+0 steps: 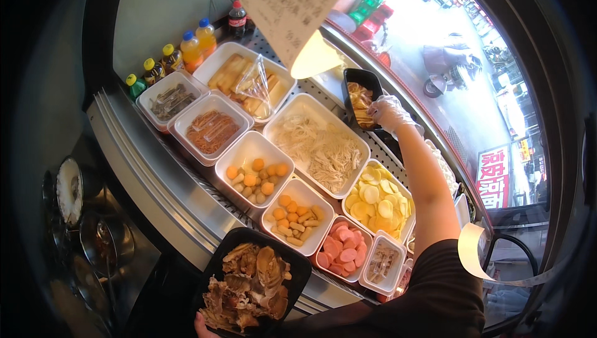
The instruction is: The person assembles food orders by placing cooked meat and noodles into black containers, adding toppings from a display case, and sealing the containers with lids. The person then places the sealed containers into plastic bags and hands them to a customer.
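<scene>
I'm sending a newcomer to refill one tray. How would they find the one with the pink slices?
Start at the big white tray of pale shredded food in the middle of the display counter. Move toward the near edge, past the yellow round slices. The pink slices tray sits there, the only pink food among the white trays.

5 bottles point(189, 49), 9 white trays point(249, 157), 2 black trays point(298, 269)

Bottles point(180, 52) lined up behind the food trays point(249, 151), gloved right hand point(388, 113) in a tray of fried pieces point(360, 98) at the far right, left hand point(202, 327) under a filled tray point(252, 285) nearest the person.
</scene>
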Demonstrator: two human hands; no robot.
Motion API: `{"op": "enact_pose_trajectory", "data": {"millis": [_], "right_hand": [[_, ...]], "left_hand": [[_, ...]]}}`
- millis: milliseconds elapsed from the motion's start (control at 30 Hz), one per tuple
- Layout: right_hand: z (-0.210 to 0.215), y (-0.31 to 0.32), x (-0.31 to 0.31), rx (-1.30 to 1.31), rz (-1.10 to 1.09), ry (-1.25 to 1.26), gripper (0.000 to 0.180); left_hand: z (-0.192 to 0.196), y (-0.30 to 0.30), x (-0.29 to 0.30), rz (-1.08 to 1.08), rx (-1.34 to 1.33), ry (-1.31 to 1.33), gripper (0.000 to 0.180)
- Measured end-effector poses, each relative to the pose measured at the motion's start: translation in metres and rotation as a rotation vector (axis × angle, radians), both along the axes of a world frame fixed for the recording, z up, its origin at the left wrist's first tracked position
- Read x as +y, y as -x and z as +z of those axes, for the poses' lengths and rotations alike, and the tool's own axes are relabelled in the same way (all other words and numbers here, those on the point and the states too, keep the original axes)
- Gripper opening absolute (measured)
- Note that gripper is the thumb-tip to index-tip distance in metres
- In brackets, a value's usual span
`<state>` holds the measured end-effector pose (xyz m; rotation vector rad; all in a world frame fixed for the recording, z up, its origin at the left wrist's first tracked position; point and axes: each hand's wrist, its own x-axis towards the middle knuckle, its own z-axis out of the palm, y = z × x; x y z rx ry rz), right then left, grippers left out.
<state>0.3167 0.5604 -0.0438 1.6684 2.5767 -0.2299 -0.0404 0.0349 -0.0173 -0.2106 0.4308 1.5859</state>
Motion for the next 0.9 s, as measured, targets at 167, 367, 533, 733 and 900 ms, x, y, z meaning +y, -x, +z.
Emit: {"op": "enact_pose_trajectory", "data": {"millis": [167, 367, 533, 733, 900], "right_hand": [[-0.002, -0.005, -0.012, 0.076, -0.147, 0.036, 0.026], [-0.015, -0.017, -0.020, 0.144, 0.002, -0.140, 0.028], [-0.010, 0.000, -0.024, 0.137, -0.017, -0.137, 0.031], [-0.016, 0.008, -0.019, 0.105, 0.003, -0.090, 0.031], [-0.034, 0.011, -0.008, 0.027, -0.016, -0.128, 0.030]], "left_hand": [[0.000, -0.002, -0.002, -0.005, 0.106, 0.248, 0.061], [-0.009, -0.003, -0.009, 0.021, -0.010, 0.045, 0.060], [0.001, -0.007, 0.003, -0.016, -0.088, -0.063, 0.059], [0.002, -0.015, 0.002, 0.081, 0.329, 0.417, 0.064], [0.001, -0.015, 0.000, 0.050, 0.269, 0.375, 0.062]]}}
